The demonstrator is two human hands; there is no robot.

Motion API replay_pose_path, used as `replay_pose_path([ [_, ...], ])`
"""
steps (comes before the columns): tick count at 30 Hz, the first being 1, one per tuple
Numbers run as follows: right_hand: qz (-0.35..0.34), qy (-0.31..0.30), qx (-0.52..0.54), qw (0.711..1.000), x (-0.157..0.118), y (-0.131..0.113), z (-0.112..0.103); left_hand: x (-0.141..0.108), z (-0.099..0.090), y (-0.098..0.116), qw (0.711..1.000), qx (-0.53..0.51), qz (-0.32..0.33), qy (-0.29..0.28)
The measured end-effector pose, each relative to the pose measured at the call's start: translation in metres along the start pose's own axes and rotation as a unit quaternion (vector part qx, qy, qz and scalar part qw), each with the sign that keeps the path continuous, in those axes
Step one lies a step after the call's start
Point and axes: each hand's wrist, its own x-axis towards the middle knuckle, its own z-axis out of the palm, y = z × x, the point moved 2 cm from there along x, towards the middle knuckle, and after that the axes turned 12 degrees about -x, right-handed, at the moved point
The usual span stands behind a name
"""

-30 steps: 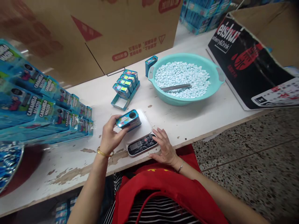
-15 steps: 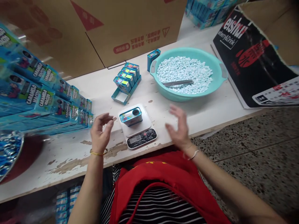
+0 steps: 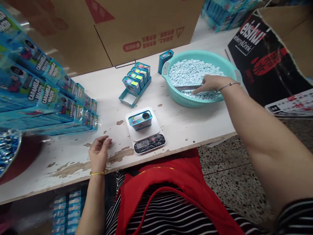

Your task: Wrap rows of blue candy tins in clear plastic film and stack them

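A blue tin [image 3: 140, 121] with a round dark opening in its top stands on the white scale [image 3: 149, 133], whose display is lit. My left hand [image 3: 99, 147] rests near the table's front edge, left of the scale, its fingers curled loosely with nothing seen in them. Over the turquoise basin [image 3: 190, 101] of pale blue candies [image 3: 187, 70], my right hand [image 3: 211, 84] reaches in with its fingers on the metal tongs [image 3: 187, 87]; the fingertips are partly hidden.
Several tins stand in a blue tray [image 3: 132, 101] behind the scale, and another tin [image 3: 164, 60] beside the basin. Stacked blue boxes [image 3: 49, 98] and a red bowl [image 3: 26, 150] are at left. A cardboard carton [image 3: 146, 26] stands behind; a black carton [image 3: 259, 58] is at right.
My right hand has moved from beside the scale to the tongs in the basin. My left hand has lowered slightly, away from the scale. The display reading has changed.
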Motion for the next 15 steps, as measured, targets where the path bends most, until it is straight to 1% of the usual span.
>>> replay_pose_path([
  [3,-0.005,0.061,0.049,0.997,0.005,0.0,0.014,0.001,0.002,-0.002,1.0,-0.001,0.0,-0.004],
  [6,-0.027,0.087,0.067,0.994,0.006,0.006,0.024,0.002,0.006,-0.003,1.0,-0.003,-0.006,-0.014],
  [10,-0.034,0.136,0.061,0.988,0.002,0.013,0.024,0.004,0.01,-0.002,1.0,-0.009,-0.004,-0.016],
  [15,-0.044,0.201,0.07,0.976,-0.007,0.013,0.024,0.006,0.016,0.0,0.999,-0.011,0.007,-0.034],
])
